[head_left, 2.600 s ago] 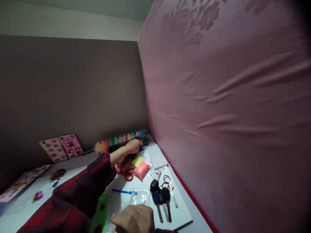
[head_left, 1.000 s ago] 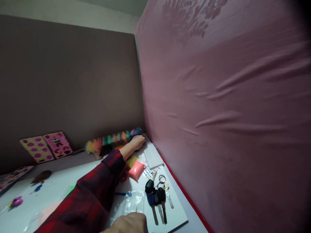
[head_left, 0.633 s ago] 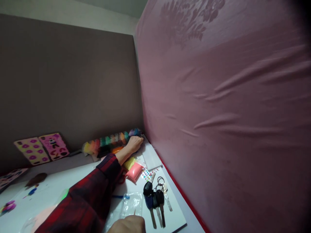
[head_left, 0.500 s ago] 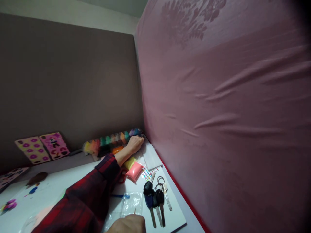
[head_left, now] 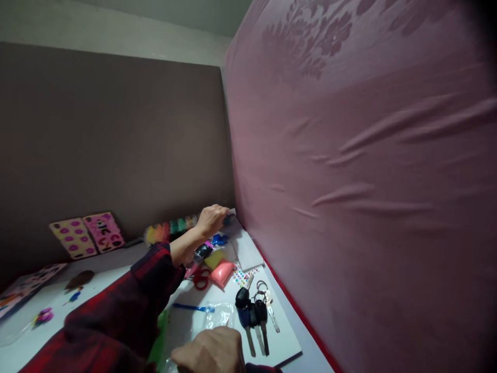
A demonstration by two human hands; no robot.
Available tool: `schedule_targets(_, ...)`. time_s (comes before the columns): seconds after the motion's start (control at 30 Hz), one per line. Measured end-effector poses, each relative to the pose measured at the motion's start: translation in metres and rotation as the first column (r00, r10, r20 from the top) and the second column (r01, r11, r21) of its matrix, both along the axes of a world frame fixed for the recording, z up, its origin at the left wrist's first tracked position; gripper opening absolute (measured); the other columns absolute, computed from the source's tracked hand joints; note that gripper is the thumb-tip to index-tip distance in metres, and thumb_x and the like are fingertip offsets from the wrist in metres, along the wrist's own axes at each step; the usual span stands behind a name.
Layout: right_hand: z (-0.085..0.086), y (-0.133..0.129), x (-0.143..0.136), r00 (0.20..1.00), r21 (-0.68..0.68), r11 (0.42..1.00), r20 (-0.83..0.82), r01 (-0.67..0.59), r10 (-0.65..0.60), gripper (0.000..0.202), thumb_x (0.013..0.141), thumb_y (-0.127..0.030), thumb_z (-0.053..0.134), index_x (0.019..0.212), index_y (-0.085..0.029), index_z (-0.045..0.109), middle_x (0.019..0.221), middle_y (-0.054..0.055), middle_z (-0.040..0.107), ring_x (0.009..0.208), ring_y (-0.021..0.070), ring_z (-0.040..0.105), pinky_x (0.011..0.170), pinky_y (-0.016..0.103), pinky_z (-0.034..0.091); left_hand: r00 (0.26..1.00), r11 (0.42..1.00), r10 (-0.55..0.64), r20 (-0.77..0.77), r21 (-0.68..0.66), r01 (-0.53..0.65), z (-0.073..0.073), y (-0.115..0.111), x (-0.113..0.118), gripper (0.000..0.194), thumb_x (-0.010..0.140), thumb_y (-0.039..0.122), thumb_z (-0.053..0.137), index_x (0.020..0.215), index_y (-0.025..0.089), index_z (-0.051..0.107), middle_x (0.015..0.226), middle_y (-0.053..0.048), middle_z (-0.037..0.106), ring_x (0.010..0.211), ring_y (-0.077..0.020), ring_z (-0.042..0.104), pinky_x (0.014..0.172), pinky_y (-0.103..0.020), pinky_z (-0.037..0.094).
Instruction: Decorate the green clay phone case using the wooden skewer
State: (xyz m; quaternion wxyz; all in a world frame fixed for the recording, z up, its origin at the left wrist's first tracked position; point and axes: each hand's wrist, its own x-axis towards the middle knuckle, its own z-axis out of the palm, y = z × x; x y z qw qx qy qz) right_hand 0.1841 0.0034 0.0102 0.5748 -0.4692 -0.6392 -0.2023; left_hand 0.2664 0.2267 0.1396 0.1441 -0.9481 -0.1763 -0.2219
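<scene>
My left hand (head_left: 212, 219) reaches in a red-and-dark plaid sleeve to the far corner of the table. Its fingers are closed at the right end of a row of colourful clay packets (head_left: 176, 226); what they grip is hidden. Below it lie a blue piece (head_left: 219, 240), a black packet (head_left: 202, 252), a yellow packet (head_left: 215, 259) and a coral-pink packet (head_left: 222, 273). My right hand (head_left: 213, 348) is closed low in the view. A thin pointed stick, probably a toothpick (head_left: 228, 322), pokes up from it, beside a clear plastic bag (head_left: 219, 314).
A bunch of keys (head_left: 252, 313) lies right of centre, below a sheet of gem stickers (head_left: 243, 274) and a white box (head_left: 247, 249). Red scissors (head_left: 201, 280) and a blue tool (head_left: 193, 307) lie nearby. Decorated cards (head_left: 87, 235) lean at left. A pink fabric-covered surface (head_left: 349, 181) rises along the right.
My left hand has moved slightly up and left over the packet row, and the blue piece and black packet show below it. The view has shifted a little. My right hand keeps the stick.
</scene>
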Motion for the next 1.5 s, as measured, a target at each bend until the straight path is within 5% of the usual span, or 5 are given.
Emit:
schedule_targets(0.3,0.035,-0.023,0.008,0.994,0.059,0.998,-0.101,-0.029,0.035,0.014,0.086,-0.023,0.045,0.087,-0.023,0.059,0.056,-0.001,0.057,0.046,0.0134,0.054,0.05,0.026,0.041,0.96,0.999,-0.034,0.279,0.031,0.026,0.038,-0.012,-0.072,0.025,0.081,0.012,0.048,0.095,0.016,0.07,0.086,-0.007,0.072,0.078,-0.0178,0.065,0.073,-0.029,0.051)
schedule_targets(0.6,0.059,-0.04,0.014,0.991,0.045,0.997,-0.118,-0.057,0.062,0.018,0.084,-0.013,0.047,0.096,-0.02,0.059,0.065,0.002,0.061,0.057,0.0158,0.06,0.055,0.027,0.042,0.91,0.999,-0.022,0.415,0.039,0.006,0.05,-0.038,-0.193,0.023,0.079,0.013,0.05,0.092,0.017,0.069,0.084,-0.004,0.072,0.072,-0.0144,0.066,0.067,-0.025,0.053)
schedule_targets(0.97,0.048,-0.044,0.02,0.974,-0.083,0.976,-0.114,-0.204,0.194,0.023,0.085,-0.007,0.05,0.104,-0.017,0.059,0.065,0.0,0.058,0.057,0.0121,0.058,0.054,0.024,0.044,0.954,0.97,0.223,0.2,0.055,-0.238,0.0,-0.066,-0.335,0.019,0.084,0.01,0.046,0.079,0.015,0.064,0.078,-0.006,0.066,0.073,-0.0162,0.061,0.066,-0.026,0.047)
schedule_targets(1.27,0.048,-0.043,0.022,0.98,-0.141,0.973,-0.114,-0.18,0.165,0.021,0.086,-0.01,0.05,0.103,-0.017,0.059,0.067,0.0,0.058,0.059,0.0115,0.06,0.055,0.023,0.046,0.923,0.907,0.38,0.064,0.17,-0.386,-0.036,-0.102,-0.385,0.022,0.088,0.011,0.042,0.079,0.014,0.062,0.075,-0.008,0.062,0.073,-0.0208,0.057,0.064,-0.031,0.042)
schedule_targets(1.5,0.045,-0.045,0.019,0.975,-0.164,0.967,-0.134,-0.198,0.177,0.022,0.086,-0.011,0.051,0.104,-0.02,0.06,0.066,0.0,0.059,0.058,0.0122,0.059,0.054,0.024,0.046,0.815,0.853,0.511,-0.274,0.044,-0.52,-0.035,-0.127,-0.392,0.018,0.086,0.017,0.049,0.076,0.018,0.064,0.077,-0.006,0.065,0.071,-0.0196,0.059,0.06,-0.028,0.039)
